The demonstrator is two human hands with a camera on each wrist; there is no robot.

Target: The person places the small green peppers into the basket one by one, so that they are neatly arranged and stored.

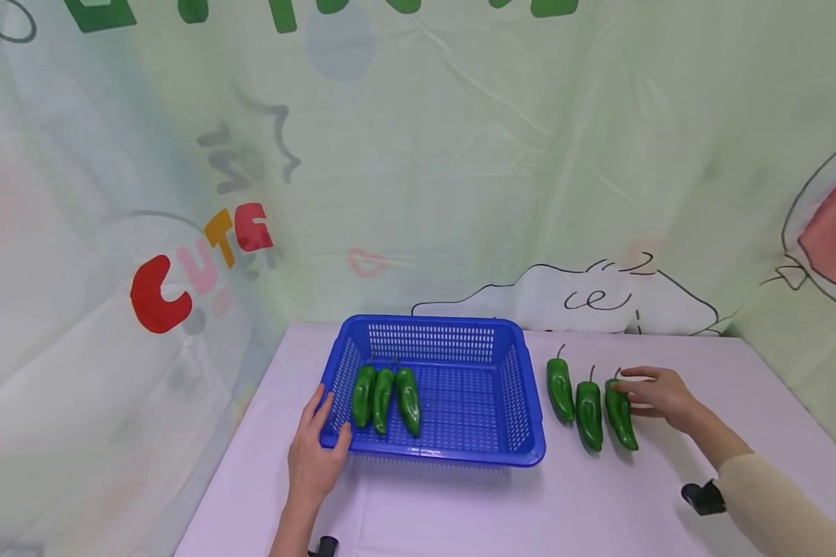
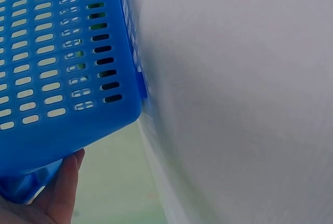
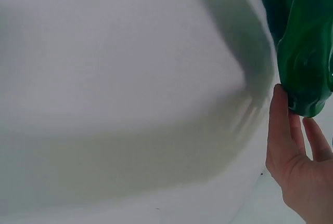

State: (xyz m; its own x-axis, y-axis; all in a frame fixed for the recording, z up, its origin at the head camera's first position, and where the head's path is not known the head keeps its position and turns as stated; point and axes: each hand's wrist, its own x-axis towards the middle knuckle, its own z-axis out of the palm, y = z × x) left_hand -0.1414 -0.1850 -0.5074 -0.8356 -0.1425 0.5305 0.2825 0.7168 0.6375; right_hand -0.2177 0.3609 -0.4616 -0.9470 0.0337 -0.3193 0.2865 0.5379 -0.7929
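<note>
A blue plastic basket [image 1: 453, 453] sits at the middle of the table, with three green peppers [image 1: 408, 401] side by side in its left part. My left hand [image 1: 313, 456] holds the basket's front left corner, thumb over the front rim and fingers along the left side. To the right of the basket, three more green peppers lie in a row: a left one [image 1: 560, 391], a middle one [image 1: 588, 416] and a right one [image 1: 621, 422]. My right hand [image 1: 662, 394] pinches the right pepper near its stem end; some fingertips are hidden in the right wrist view.
A pale cloth covers the table [image 1: 432, 510]. Behind and on both sides hangs a printed curtain [image 1: 418, 193], close to the basket's back edge. Dark wrist-camera pieces [image 1: 704, 497] stick out by the forearms.
</note>
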